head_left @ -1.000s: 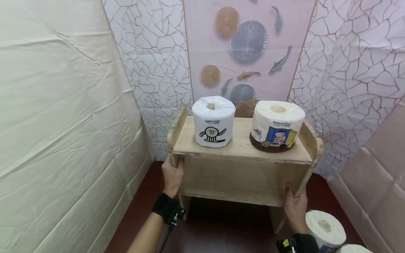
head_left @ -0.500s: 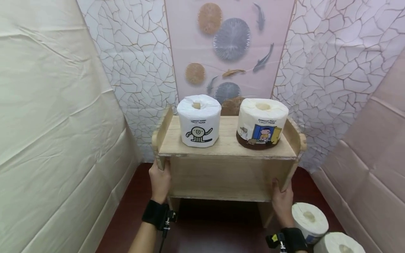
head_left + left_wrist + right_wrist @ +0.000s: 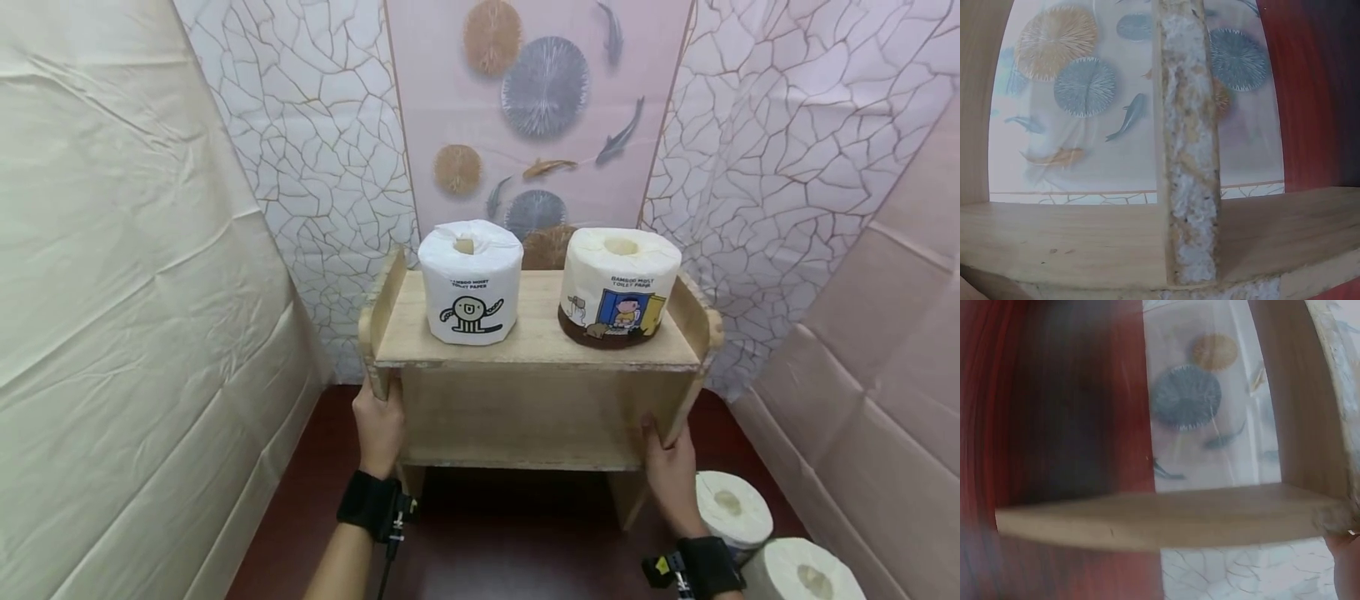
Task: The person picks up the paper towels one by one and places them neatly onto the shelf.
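A small wooden shelf (image 3: 517, 417) stands on the dark red surface, seen from the front. My left hand (image 3: 378, 425) grips the front edge of its left side panel, just under the top board. Lower on the opposite side panel, my right hand (image 3: 670, 467) holds on with the thumb on the inner face. On the top board stand two wrapped toilet paper rolls, a white roll (image 3: 471, 283) at left and a cream and brown roll (image 3: 621, 287) at right. In the left wrist view the chipped edge of a board (image 3: 1191, 162) fills the middle. Blur softens the right wrist view.
Two more toilet paper rolls stand at the lower right, one roll (image 3: 735, 510) beside my right hand and another roll (image 3: 802, 575) nearer. Padded cream panels (image 3: 135, 333) flank the left side. Behind the shelf hangs a patterned backdrop (image 3: 322, 125).
The head view has swung right, so shelf and backdrop appear farther left together and the nearer floor roll shows more. Both hands keep their hold on the shelf.
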Available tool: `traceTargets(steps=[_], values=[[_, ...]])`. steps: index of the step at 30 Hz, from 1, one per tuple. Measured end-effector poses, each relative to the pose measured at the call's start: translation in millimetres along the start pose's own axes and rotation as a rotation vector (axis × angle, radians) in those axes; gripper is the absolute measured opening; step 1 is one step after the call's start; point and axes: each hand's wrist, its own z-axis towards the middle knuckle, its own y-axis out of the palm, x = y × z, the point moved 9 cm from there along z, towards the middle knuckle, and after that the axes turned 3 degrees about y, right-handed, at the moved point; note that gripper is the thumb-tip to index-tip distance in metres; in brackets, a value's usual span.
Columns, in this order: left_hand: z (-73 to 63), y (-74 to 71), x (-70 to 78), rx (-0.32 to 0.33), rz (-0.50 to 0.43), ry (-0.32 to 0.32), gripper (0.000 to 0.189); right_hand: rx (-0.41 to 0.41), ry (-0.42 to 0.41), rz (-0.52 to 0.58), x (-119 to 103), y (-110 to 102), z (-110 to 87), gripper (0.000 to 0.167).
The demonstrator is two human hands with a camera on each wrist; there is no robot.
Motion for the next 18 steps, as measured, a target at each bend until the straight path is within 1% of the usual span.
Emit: traceTargets(steps=[2, 4, 7, 10, 12, 14, 18], values=[[-3.7, 3.4, -10.3, -0.014, -0.004, -0.018, 0.032, -0.038, -0.013, -0.034, -0.9, -4.2, -4.5, 0.055], [-7.5, 6.7, -21.3, -0.024, 0.002, -0.029, 0.032, -0.067, -0.044, -0.074, -3.0, -10.3, -8.3, 0.057], [-11.4, 8.6, -31.9, -0.021, 0.004, -0.027, 0.033, -0.106, -0.11, -0.172, -9.7, -20.3, -13.2, 0.066], [-12.0, 7.9, -34.4, -0.007, -0.004, -0.012, 0.031, -0.147, -0.173, -0.253, -19.6, -29.4, -17.0, 0.08], [-10.2, 7.2, -33.4, 0.003, -0.008, -0.003, 0.029, -0.164, -0.215, -0.304, -26.8, -35.5, -18.0, 0.084], [-7.8, 5.8, -32.2, 0.017, -0.009, 0.004, 0.024, -0.189, -0.258, -0.339, -33.4, -40.4, -18.5, 0.082], [-2.4, 2.0, -31.5, 0.056, 0.001, 0.011, 0.02, -0.208, -0.359, -0.398, -43.3, -50.3, -18.1, 0.073]])
